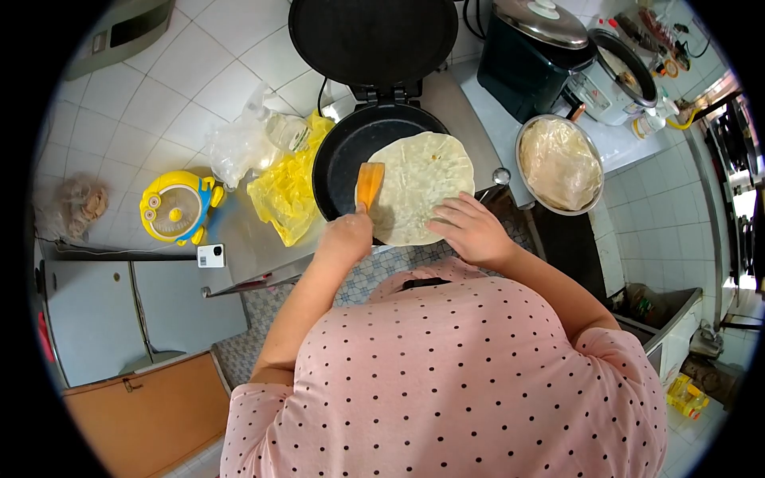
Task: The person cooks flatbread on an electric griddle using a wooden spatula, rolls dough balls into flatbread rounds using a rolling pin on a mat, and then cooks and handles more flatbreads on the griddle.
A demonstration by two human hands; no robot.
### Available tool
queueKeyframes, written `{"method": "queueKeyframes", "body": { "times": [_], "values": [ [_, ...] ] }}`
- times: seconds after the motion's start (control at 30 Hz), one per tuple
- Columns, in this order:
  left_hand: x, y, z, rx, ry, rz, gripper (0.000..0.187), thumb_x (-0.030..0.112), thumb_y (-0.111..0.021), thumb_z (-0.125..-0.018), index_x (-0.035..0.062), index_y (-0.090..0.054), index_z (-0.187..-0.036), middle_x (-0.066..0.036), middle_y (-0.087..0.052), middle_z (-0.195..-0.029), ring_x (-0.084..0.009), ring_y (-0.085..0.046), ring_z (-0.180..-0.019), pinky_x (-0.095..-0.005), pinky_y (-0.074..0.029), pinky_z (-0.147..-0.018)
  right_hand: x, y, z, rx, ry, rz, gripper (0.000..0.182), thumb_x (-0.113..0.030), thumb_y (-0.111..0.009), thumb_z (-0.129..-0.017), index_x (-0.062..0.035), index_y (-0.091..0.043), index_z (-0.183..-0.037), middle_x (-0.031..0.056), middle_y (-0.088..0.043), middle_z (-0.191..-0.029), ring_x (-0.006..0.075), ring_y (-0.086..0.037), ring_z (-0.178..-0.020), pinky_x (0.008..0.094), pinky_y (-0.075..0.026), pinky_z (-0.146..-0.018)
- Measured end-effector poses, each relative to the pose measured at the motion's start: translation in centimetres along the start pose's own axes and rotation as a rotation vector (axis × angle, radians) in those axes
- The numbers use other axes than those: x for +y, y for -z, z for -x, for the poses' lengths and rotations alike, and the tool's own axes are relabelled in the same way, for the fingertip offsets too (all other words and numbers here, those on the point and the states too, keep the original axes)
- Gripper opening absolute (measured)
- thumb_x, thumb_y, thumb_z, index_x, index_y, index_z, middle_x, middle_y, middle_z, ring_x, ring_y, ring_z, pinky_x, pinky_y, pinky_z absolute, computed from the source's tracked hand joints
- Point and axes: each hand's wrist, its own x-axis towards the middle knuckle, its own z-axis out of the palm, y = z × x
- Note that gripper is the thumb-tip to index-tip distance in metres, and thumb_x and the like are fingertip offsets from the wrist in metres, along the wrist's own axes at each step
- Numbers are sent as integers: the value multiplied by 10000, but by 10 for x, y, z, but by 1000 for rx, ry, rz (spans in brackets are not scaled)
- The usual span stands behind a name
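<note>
At the black pan (339, 163): flatbread (426, 187) btwn our 2 hands.
Our L hand (348, 237) has its grip narrow, wrapped round the handle of the wooden spatula (370, 185), blade at the bread's L edge. Our R hand (472, 229) rests its fingers on the bread's near R edge; whether that grip pinches it we can't tell, underside's hidden. We see the bread partly over the pan, its R & near parts past the rim. Pan's lid (374, 40) is raised at the back on its hinge. On the table (247, 243), L of pan, we've a yellow bag (283, 199) w/ a clear bag (237, 151) just beside it. To R, a round bowl (519, 163) w/ plastic-covered contents, near a dk green appliance (522, 76).
</note>
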Motion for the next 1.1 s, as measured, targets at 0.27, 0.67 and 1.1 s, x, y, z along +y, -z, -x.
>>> {"method": "queueKeyframes", "body": {
  "times": [0.27, 0.67, 1.1],
  "values": [
    [-76, 12, 36, 509, 162, 425, 437, 284, -462, -995, 109, -504, -1393, -275, -655, -1031, -432, -635, -948, -494, -502, -845, 14, -1, -48, 87, -9, -74, 226, -87, -575, -826, -98, -698, -1016, 89, -680, -1101, 283, -627, -1081, 411, -473, -968],
    [-80, -8, 92, 585, 309, 623, 467, 282, -494, -983, 134, -477, -1425, -271, -665, -937, -445, -638, -863, -505, -506, -788, 28, 10, -79, 470, -1129, -1331, 303, -173, -524, -993, 9, -578, -1229, 51, -659, -981, 146, -625, -832, 270, -494, -738],
    [-26, -18, 48, 291, 21, 280, 459, 285, -511, -973, 117, -477, -1399, -189, -671, -744, -380, -662, -695, -500, -518, -627, 38, -9, -15, 330, -1056, -925, 518, -36, -580, -918, -23, -430, -1413, 52, -630, -1019, 77, -558, -758, 213, -454, -686]
  ]
}}
